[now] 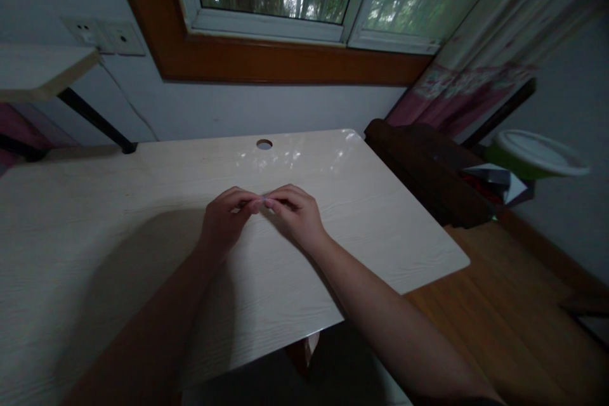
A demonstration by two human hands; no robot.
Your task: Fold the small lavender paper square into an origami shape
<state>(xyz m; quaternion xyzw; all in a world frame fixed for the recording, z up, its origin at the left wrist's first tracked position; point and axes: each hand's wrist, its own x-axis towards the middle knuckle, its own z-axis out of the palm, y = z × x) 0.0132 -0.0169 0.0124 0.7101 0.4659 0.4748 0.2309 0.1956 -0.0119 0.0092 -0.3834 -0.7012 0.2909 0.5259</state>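
Observation:
My left hand (226, 219) and my right hand (297, 212) rest close together on the pale wooden desk (95, 235), near its middle. Both have their fingers curled into a pinch, and the fingertips meet at a tiny pale thing (263, 202) that is too small to make out. Both forearms reach in from the bottom of the view.
A round cable hole (264, 144) lies at the desk's back edge, below a window. A dark wooden piece of furniture (428, 168) stands right of the desk, with a green and white bowl (535, 155) beyond it. A shelf (38, 70) juts out at the left.

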